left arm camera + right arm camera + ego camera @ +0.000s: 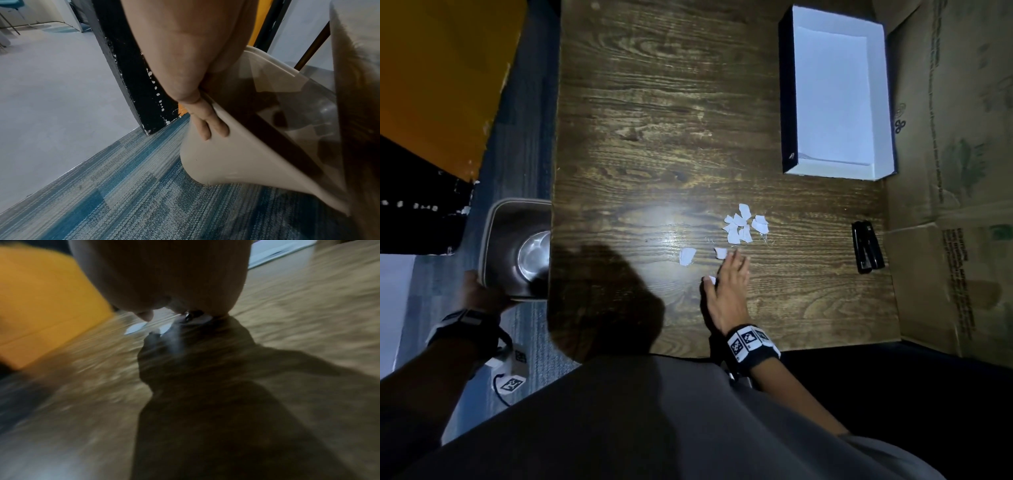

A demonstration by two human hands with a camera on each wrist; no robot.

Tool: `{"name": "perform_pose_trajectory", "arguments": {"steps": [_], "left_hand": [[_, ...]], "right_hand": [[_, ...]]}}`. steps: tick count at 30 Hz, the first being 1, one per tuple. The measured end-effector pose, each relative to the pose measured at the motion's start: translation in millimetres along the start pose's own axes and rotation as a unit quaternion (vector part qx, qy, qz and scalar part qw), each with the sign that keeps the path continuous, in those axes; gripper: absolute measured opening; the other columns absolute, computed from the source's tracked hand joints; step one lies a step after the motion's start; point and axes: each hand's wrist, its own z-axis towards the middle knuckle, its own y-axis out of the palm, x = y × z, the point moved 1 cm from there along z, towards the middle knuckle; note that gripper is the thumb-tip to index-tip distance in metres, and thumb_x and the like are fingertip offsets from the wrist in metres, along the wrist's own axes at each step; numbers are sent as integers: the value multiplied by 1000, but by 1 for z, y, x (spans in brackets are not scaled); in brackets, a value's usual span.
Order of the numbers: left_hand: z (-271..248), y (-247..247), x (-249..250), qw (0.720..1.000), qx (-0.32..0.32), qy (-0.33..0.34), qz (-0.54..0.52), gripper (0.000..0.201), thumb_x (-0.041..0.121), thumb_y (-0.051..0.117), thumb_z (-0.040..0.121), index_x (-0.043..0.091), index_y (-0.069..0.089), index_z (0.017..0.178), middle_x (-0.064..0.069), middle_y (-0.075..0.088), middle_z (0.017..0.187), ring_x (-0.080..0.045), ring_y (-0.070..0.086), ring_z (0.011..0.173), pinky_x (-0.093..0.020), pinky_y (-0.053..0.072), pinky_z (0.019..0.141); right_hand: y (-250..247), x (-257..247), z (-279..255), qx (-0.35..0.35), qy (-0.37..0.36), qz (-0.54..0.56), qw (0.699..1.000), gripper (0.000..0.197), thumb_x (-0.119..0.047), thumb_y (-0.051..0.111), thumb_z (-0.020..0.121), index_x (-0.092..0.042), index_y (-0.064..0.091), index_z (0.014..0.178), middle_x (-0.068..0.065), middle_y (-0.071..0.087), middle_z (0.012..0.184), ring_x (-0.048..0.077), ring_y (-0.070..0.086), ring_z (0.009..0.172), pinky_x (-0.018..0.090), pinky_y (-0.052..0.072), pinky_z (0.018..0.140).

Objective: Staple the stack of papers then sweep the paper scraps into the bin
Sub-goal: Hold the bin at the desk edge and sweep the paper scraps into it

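Observation:
Several white paper scraps (743, 224) lie in a loose cluster on the wooden table (654, 120), with two more scraps (687, 256) closer to me. My right hand (727, 284) lies flat on the table just below them, fingers straight, touching a scrap (711, 280) by the thumb. My left hand (474, 291) grips the rim of a beige bin (517, 246) held against the table's left edge; in the left wrist view the fingers (207, 123) curl over the bin's wall (236, 154). A black stapler (867, 250) lies at the right. The paper stack (832, 102) lies in a box.
The white-lined box (787, 102) stands at the table's back right. Brown cardboard (955, 171) walls off the right side. An orange panel (438, 78) stands at the left above blue carpet (123, 194). The right wrist view is blurred.

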Motion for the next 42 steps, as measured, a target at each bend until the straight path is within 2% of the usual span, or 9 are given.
{"name": "perform_pose_trajectory", "arguments": {"steps": [4,6,9,13,20,26,31,36,42], "left_hand": [[-6,3,5,1000,20,10,-7,36,-5,66,81,15,42,97,-16,46,96,-32,52,93,-43,42,75],[-11,4,10,999,34,14,-4,33,-1,64,83,13,41,102,-17,46,95,-30,48,90,-44,40,78],[-11,2,7,999,15,0,-36,35,-6,66,80,14,43,98,-15,48,94,-27,47,92,-48,44,81],[-17,3,8,998,5,-13,-64,33,-8,66,80,12,48,99,-12,49,100,-25,48,94,-50,47,82],[35,-4,-46,999,29,-20,-28,36,4,69,72,18,49,99,-15,57,96,-33,59,91,-66,50,84],[-7,-2,-2,999,35,-25,-8,35,-10,59,80,13,46,103,-17,52,96,-30,53,88,-37,48,60],[-3,0,-3,998,39,-10,-46,33,-16,59,78,12,45,88,-13,52,85,-27,51,80,-16,43,31],[9,-6,-11,998,43,-18,-39,36,-11,64,75,8,52,103,-16,55,94,-25,54,88,-13,41,32],[-9,-6,3,996,41,-28,-72,37,-9,62,80,14,45,104,-12,52,87,-26,52,73,-18,44,37]], "right_hand": [[-13,-1,-6,-23,-71,111,991,66,-29,39,99,-15,5,154,-2,-8,161,12,-17,147,27,-6,119],[-36,12,-8,-9,-39,253,967,54,-20,46,97,-17,32,149,-3,24,158,9,15,147,26,12,120],[-58,35,-14,-62,12,449,892,28,-17,48,90,-14,75,93,11,73,108,13,69,97,31,50,88],[-40,39,-15,-215,20,448,868,33,-22,52,87,-2,75,75,27,71,79,35,70,72,35,52,74],[-40,-9,49,-139,15,525,839,39,-21,48,89,8,70,77,29,69,77,37,68,69,37,54,68],[-66,-23,72,-83,-2,590,803,40,-17,43,92,19,61,95,36,65,90,37,68,77,35,53,69],[-103,57,84,191,76,428,880,34,-15,47,94,-10,61,125,11,60,130,24,56,120,43,44,105],[-96,84,98,133,151,57,978,66,-33,35,99,-7,7,153,9,-1,162,24,-3,149,38,4,120],[-46,-2,85,63,17,-10,998,72,-42,32,98,-2,4,152,12,-8,160,29,-14,147,37,-6,117]]}}
